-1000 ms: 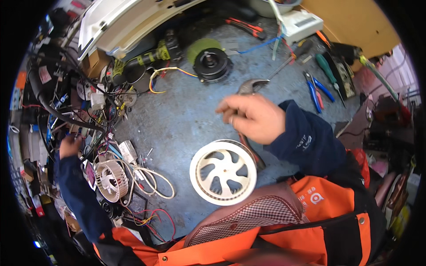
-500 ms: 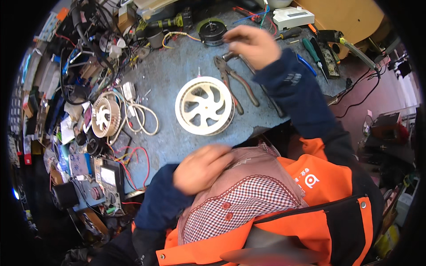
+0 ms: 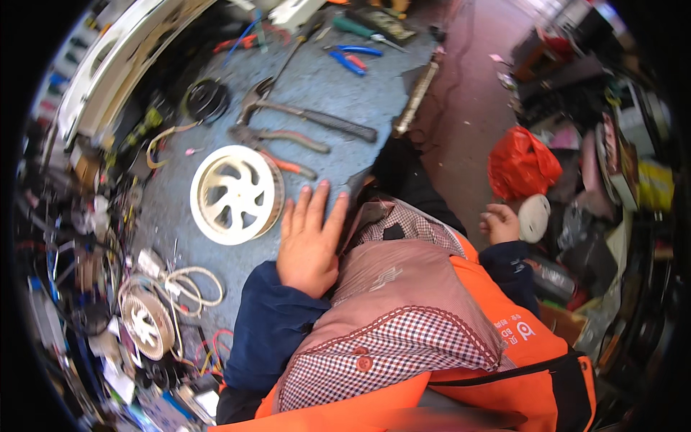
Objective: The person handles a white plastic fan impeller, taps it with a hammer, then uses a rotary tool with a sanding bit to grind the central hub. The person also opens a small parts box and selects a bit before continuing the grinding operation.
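- The white, round plastic fan wheel (image 3: pixel 240 195), with curved spokes and a ribbed side wall, is seen on the blue-grey, scuffed worktop (image 3: pixel 324 90), its spoked face turned up.
- By its look, it can be judged light and stiff, with a smooth, slightly slippery face; the thin ribs are probably brittle under squeezing.
- It is best held by opposite sides of the firm outer rim, or by a spoke through the openings; pressure on the ribs should be avoided.
- The left hand (image 3: pixel 309 237) is placed just beside it, fingers extended and slightly parted; the grip is wide, with nothing held.
- Behind the wheel, worn red-handled metal pliers (image 3: pixel 250 135) and a dark-handled steel claw hammer (image 3: pixel 320 117) are laid.
- A smaller cream ribbed fan wheel (image 3: pixel 147 325) is seen nearer the left edge.
- The right hand (image 3: pixel 502 223) is held off the worktop, near a whitish flat disc (image 3: pixel 534 218); its fingers are curled, and whether anything is held cannot be told.
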Demonstrator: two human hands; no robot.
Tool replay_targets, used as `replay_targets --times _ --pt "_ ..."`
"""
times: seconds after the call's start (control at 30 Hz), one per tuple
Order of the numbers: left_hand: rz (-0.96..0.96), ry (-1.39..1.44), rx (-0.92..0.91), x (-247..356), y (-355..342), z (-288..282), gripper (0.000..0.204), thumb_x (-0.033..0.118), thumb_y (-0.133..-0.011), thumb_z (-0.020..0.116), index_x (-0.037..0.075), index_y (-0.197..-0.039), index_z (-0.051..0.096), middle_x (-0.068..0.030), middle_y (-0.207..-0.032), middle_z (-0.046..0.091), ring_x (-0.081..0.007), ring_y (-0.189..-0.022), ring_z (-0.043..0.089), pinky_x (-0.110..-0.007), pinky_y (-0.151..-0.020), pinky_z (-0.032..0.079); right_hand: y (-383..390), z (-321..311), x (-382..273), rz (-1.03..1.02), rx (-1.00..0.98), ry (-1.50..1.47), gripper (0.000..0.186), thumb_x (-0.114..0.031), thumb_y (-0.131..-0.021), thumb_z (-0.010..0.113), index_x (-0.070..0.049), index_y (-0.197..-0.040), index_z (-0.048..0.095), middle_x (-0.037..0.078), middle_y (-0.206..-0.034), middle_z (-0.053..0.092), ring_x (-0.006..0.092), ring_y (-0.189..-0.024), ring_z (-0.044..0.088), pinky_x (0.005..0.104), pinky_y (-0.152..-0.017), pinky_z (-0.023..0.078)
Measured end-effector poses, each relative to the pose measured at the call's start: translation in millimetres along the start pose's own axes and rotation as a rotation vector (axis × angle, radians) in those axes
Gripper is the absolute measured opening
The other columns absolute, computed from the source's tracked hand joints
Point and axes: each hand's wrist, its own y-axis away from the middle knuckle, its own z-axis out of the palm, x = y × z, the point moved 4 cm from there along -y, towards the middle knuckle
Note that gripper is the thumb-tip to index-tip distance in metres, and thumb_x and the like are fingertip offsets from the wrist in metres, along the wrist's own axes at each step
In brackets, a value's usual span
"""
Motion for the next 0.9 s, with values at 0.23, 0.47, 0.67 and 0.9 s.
replay_targets --times 0.23,0.47,0.67,0.9 --pt "0.049 0.034 -0.022 -10 2 1 0.100 0.005 -0.071 0.069 0.009 -0.167 0.041 -0.0241 -0.174 0.032 -0.0499 -0.160 0.029 -0.063 -0.131 0.018 96 -84 -120 -0.503 0.439 1.615 0.048 -0.036 -0.083 0.085 -0.016 -0.125 0.073 0.011 -0.142 0.063 0.0340 -0.139 0.054 0.0727 -0.118 0.031" --pt "0.049 -0.038 -0.036 -1 -4 1 0.103 0.004 -0.069 0.068 0.007 -0.167 0.040 -0.0244 -0.175 0.031 -0.0492 -0.161 0.026 -0.063 -0.132 0.017 160 -280 -107 0.303 -0.022 1.639 0.048 -0.042 -0.089 0.082 -0.004 -0.119 0.078 0.021 -0.113 0.077 0.0404 -0.101 0.075 0.0520 -0.092 0.059" --pt "0.018 -0.069 0.023 -1 1 0 0.094 0.004 -0.074 0.067 0.006 -0.165 0.044 -0.0256 -0.171 0.037 -0.0508 -0.158 0.033 -0.061 -0.131 0.022 170 -282 -131 -0.538 -0.531 1.155 0.026 -0.007 -0.075 0.084 -0.001 -0.100 0.076 0.017 -0.094 0.075 0.0419 -0.084 0.073 0.0482 -0.075 0.060" --pt "-0.132 -0.340 0.007 -6 103 1 0.073 0.022 -0.098 0.072 -0.008 -0.158 0.045 -0.0316 -0.166 0.043 -0.0549 -0.152 0.040 -0.063 -0.126 0.031 161 -275 -125 -0.625 -0.373 1.256 0.026 -0.005 -0.072 0.079 -0.002 -0.097 0.075 0.017 -0.094 0.074 0.0411 -0.079 0.070 0.0474 -0.068 0.057"
